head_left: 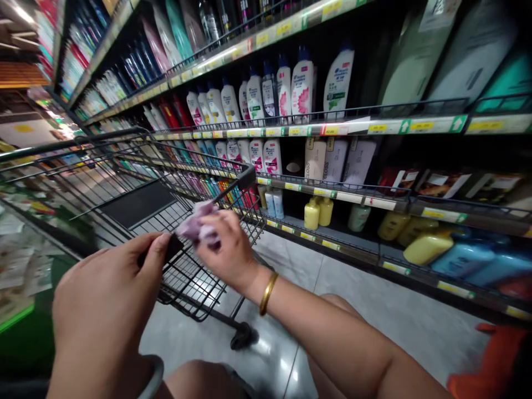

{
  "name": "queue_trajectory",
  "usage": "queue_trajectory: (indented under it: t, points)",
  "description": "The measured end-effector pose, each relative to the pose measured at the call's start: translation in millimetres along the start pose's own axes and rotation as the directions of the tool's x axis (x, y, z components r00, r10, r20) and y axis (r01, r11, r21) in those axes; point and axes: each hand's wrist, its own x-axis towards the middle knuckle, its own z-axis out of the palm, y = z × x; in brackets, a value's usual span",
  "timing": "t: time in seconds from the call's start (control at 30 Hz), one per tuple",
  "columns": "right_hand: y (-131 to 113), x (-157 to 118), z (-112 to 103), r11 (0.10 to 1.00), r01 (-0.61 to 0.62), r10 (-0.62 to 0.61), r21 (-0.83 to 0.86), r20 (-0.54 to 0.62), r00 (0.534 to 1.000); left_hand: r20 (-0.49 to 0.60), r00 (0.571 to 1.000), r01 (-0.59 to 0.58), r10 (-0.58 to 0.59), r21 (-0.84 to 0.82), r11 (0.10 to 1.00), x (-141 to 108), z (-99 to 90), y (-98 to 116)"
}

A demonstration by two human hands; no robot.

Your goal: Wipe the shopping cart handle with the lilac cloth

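A black wire shopping cart (195, 277) stands in front of me, with a dark flat panel (139, 204) in its mesh. At the lower left my left hand (112, 293) is closed, thumb pressed on a dark part at the cart's near end. My right hand (226, 249), with a gold bracelet (268, 293) on the wrist, holds a crumpled pale purple cloth (199, 221) above the cart's mesh, close to the left hand's thumb. The cloth and the right fingers are slightly blurred.
Shelves of bottles (302, 91) run along the right and into the distance, with price strips (399, 126) on their edges. A cart wheel (244, 336) rests on the grey tiled floor (274, 366). Packaged goods (16, 249) lie at the left edge, and something orange (494, 360) is at the lower right.
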Motion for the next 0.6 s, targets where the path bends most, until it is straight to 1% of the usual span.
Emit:
queue_trajectory:
  t: [0.03, 0.07, 0.1, 0.13, 0.17, 0.2, 0.27, 0.3, 0.33, 0.37, 0.43, 0.47, 0.5, 0.53, 0.57, 0.6]
  points:
    - [-7, -3, 1, 0.998, 0.061, -0.062, 0.007, 0.062, 0.996, 0.021, 0.999, 0.024, -0.024, 0.008, 1.000, 1, -0.3, 1]
    - [-9, -3, 2, 0.995, 0.100, -0.101, 0.011, 0.099, 0.990, 0.037, 0.998, 0.042, -0.043, 0.018, 0.999, 3, -1.3, 3]
    - [-6, -1, 0, 0.994, 0.106, -0.107, 0.008, 0.099, 0.989, 0.053, 0.997, 0.057, -0.059, 0.034, 0.998, 4, -2.6, 6]
    - [2, 2, -1, 0.997, 0.076, -0.076, -0.003, 0.060, 0.995, 0.063, 0.995, 0.071, -0.074, 0.050, 0.996, 5, -4.1, 9]
    - [13, 7, -4, 1.000, 0.013, -0.013, -0.018, -0.009, 1.000, 0.077, 0.994, 0.073, -0.077, 0.062, 0.995, 5, -5.5, 13]
    - [25, 12, -6, 0.997, -0.071, 0.068, -0.031, -0.093, 0.993, 0.086, 0.994, 0.067, -0.073, 0.070, 0.995, 6, -6.4, 17]
    - [42, 19, -9, 0.972, -0.233, 0.216, -0.042, -0.242, 0.946, 0.080, 0.995, 0.048, -0.054, 0.074, 0.996, 6, -6.3, 23]
    - [44, 21, -9, 0.962, -0.272, 0.250, -0.038, -0.281, 0.926, 0.060, 0.997, 0.035, -0.040, 0.075, 0.997, 6, -5.2, 25]
    - [42, 20, -8, 0.964, -0.265, 0.246, -0.031, -0.288, 0.926, 0.037, 0.999, 0.017, -0.020, 0.076, 0.997, 6, -3.3, 27]
    - [35, 18, -5, 0.976, -0.219, 0.206, -0.020, -0.268, 0.941, 0.010, 1.000, -0.001, 0.000, 0.083, 0.997, 6, -0.9, 28]
    - [14, 12, -1, 0.998, -0.063, 0.064, 0.015, -0.184, 0.981, -0.051, 0.998, -0.036, 0.041, 0.096, 0.995, 8, 5.4, 32]
    - [5, 9, 0, 0.999, 0.009, -0.004, 0.033, -0.141, 0.990, -0.084, 0.995, -0.053, 0.062, 0.099, 0.994, 8, 8.9, 34]
    - [-1, 8, 1, 0.997, 0.054, -0.049, 0.047, -0.105, 0.993, -0.111, 0.990, -0.072, 0.082, 0.096, 0.993, 9, 12.4, 36]
    - [-3, 7, 0, 0.996, 0.066, -0.061, 0.052, -0.082, 0.995, -0.140, 0.985, -0.090, 0.101, 0.081, 0.993, 10, 15.8, 38]
    - [1, 7, -2, 0.998, 0.042, -0.039, 0.049, -0.073, 0.997, -0.167, 0.979, -0.109, 0.117, 0.053, 0.993, 11, 19.0, 40]
    - [11, 7, -5, 0.999, -0.014, 0.017, 0.038, -0.079, 0.997, -0.192, 0.973, -0.127, 0.127, 0.011, 0.992, 11, 21.8, 41]
